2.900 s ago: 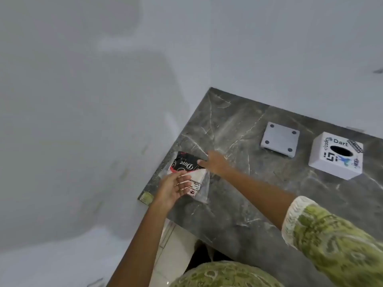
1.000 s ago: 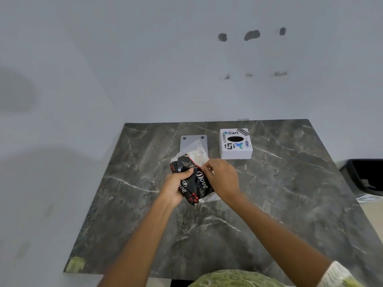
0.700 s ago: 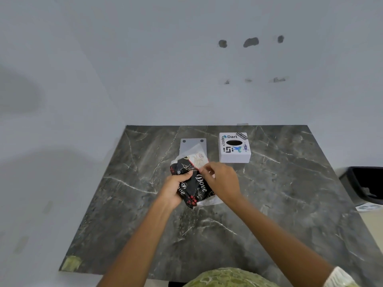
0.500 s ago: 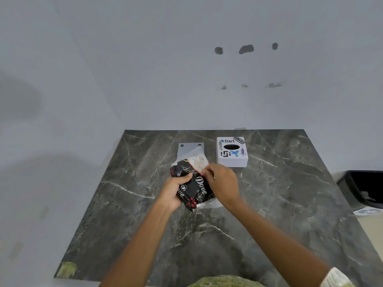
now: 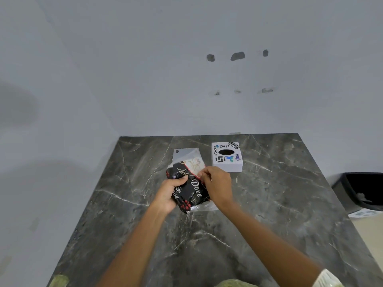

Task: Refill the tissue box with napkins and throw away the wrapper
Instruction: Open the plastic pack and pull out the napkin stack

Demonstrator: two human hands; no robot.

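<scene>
A black napkin pack with white "Dove" lettering, red dots and a clear plastic wrapper is held over the middle of the dark marble table. My left hand grips its left side. My right hand pinches the wrapper at the pack's upper right edge, where a pale patterned part shows. Behind my right hand stands the white tissue box, stickers on top and a dark oval slot. Its grey flat base plate lies to the left of the box, partly hidden by the pack.
A black waste bin stands on the floor off the table's right edge. White walls close the table at the back and on the left. A green patch marks the table's near left corner.
The pack came from the table's left corner to the middle, in front of the box. Over the last second both hands keep holding it, my right fingers shifting along its upper edge.
</scene>
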